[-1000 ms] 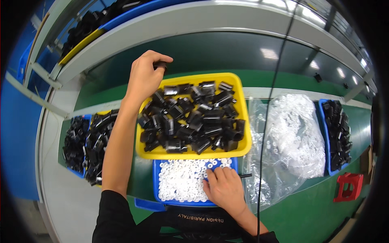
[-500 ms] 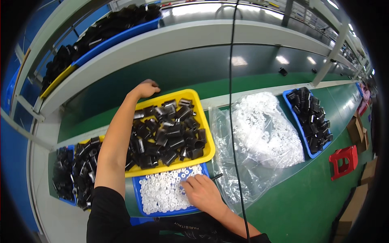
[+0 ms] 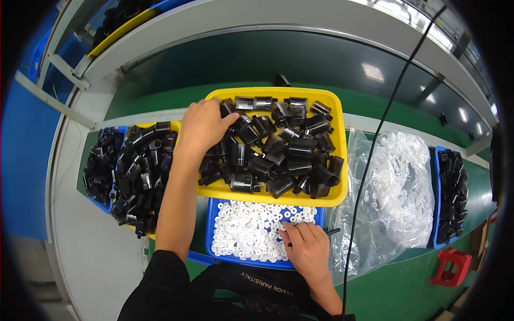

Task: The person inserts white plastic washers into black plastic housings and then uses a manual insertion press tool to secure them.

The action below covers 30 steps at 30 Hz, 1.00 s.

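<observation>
My left hand [image 3: 203, 125] reaches over the far left corner of a yellow tray [image 3: 342, 155] heaped with short black plastic cylinders [image 3: 300, 148], each with a narrower stub. Its thumb and fingers close around one cylinder at the edge of the heap; the fingertips are partly hidden. Nearer to me, a blue tray [image 3: 210, 227] holds many small white ring washers [image 3: 249, 230]. My right hand [image 3: 308, 249] rests at the right side of these, fingers closed around a thin black rod [image 3: 333, 231] whose end sticks out to the right. Whether a washer is in its fingertips, I cannot tell.
More trays of black parts [image 3: 144, 171] stand at the left, another [image 3: 452, 195] at the right. A clear bag of white washers [image 3: 401, 187] lies beside the yellow tray. One black cylinder [image 3: 281, 80] sits on the dark belt beyond. A black cable [image 3: 375, 139] hangs across the view.
My left hand has come back from beyond the yellow tray to the parts inside it. A black cylinder now shows on the belt there. My right hand stays at the washers; the view has shifted.
</observation>
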Each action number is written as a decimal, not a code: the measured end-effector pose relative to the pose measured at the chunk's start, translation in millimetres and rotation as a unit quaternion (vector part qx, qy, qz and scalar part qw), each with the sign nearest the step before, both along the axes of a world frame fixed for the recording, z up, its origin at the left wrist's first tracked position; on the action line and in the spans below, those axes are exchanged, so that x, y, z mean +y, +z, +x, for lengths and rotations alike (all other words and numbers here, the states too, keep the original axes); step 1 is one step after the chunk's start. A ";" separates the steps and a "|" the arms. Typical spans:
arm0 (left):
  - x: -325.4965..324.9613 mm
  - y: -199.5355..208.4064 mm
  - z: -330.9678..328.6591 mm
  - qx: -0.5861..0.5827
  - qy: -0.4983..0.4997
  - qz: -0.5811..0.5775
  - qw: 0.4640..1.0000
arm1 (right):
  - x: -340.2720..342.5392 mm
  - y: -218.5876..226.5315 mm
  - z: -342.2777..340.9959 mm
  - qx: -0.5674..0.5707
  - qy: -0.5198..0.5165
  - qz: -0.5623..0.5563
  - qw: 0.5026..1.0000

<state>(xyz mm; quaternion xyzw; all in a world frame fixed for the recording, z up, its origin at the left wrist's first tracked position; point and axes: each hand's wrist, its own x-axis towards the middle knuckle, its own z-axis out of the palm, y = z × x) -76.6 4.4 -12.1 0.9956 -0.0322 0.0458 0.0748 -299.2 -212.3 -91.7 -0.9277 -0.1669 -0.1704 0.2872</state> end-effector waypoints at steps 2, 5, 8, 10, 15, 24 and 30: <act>-0.2 -12.7 -4.8 -0.057 0.000 -0.035 0.998 | 1.0 0.7 -2.0 0.006 0.000 0.010 1.000; -4.6 -21.3 -13.3 -0.128 0.004 -0.085 0.988 | 3.5 5.3 -4.3 0.018 -0.009 0.015 1.000; -9.6 -21.4 -27.3 -0.206 -0.050 -0.180 0.961 | 3.9 5.3 -4.0 0.022 -0.018 0.019 0.999; -16.2 -18.5 -46.7 -0.202 -0.129 -0.257 0.936 | 0.9 1.3 -6.0 0.027 -0.032 0.027 0.999; -25.8 -27.5 -110.7 -0.020 -0.309 -0.523 0.794 | -5.3 4.2 -7.7 -0.019 -0.026 0.082 0.996; -24.3 -44.9 -128.4 0.058 -0.395 -0.529 0.749 | -8.9 55.2 2.1 -0.013 0.012 0.204 0.979; -25.7 -52.0 -138.2 0.062 -0.361 -0.567 0.738 | 9.9 60.5 15.2 -0.014 0.038 0.178 0.983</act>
